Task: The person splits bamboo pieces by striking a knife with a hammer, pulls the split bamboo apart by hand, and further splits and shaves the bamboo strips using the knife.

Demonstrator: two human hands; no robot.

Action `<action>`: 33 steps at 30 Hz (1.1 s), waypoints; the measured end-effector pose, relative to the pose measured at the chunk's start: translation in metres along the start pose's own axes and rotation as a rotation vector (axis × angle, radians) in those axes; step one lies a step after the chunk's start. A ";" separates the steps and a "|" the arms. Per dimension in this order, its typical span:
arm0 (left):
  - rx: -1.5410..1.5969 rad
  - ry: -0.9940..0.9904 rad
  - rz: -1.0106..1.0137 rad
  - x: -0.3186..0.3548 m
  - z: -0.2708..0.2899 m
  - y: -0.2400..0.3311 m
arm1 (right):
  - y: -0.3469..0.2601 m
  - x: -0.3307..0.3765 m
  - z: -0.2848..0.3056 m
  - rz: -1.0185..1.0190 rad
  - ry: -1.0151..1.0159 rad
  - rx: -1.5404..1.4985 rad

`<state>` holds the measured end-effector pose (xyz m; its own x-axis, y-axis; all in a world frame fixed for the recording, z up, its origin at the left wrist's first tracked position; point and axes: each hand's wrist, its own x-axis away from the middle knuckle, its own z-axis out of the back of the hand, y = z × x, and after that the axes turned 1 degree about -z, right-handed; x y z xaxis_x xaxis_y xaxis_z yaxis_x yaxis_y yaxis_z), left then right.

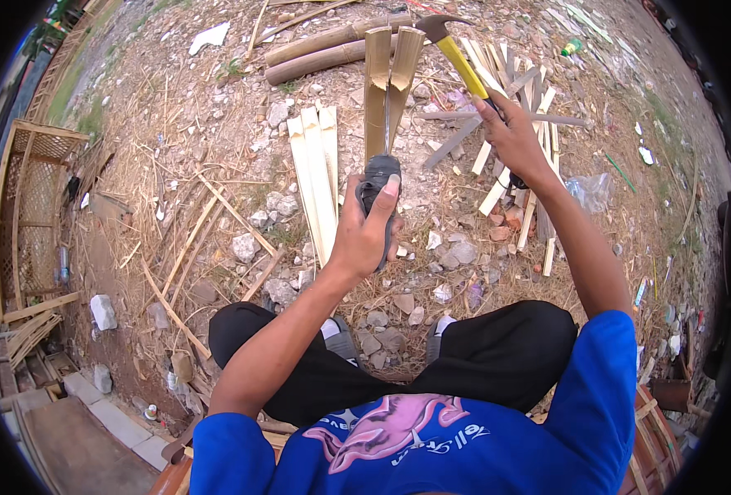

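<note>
Left hand [365, 227] grips a black-handled metal blade [377, 175] between curved bamboo pieces [375, 111] at twelve o'clock; right hand [511, 136] clasps a yellow hammer [462, 69] toward one. A crumpled plastic bag [593, 193], contents unclear, lies past two.

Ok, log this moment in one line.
left hand: grips dark handle | right hand: holds hammer | blade: between two bamboo pieces | pale strips: lying either side

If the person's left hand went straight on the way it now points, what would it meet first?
Probably the split bamboo piece just beyond the black handle that the left hand grips, though depth is hard to judge from this view.
</note>
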<state>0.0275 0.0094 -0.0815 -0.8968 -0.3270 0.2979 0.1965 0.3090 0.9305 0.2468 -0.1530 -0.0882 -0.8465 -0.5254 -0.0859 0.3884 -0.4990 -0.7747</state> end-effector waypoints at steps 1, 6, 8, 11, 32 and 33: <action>0.008 -0.017 -0.019 -0.002 0.001 -0.002 | 0.013 0.002 -0.007 -0.033 0.037 -0.020; 0.018 0.049 -0.016 0.000 0.001 -0.004 | 0.107 0.054 -0.050 -0.174 -0.018 0.157; 0.065 0.069 -0.031 0.003 -0.002 -0.010 | 0.153 0.096 -0.071 -0.215 -0.101 0.208; 0.094 0.034 -0.069 0.007 -0.005 -0.020 | 0.199 0.147 -0.083 -0.276 -0.266 0.300; -0.394 -0.056 -0.110 0.000 -0.002 -0.027 | -0.115 -0.056 -0.075 0.414 0.003 -0.811; -0.608 -0.110 0.041 -0.001 0.008 -0.003 | -0.115 -0.055 -0.079 0.379 0.029 -0.785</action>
<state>0.0244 0.0159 -0.0861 -0.9128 -0.2217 0.3429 0.3938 -0.2556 0.8829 0.2198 -0.0127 -0.0442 -0.7243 -0.5364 -0.4333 0.2916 0.3312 -0.8974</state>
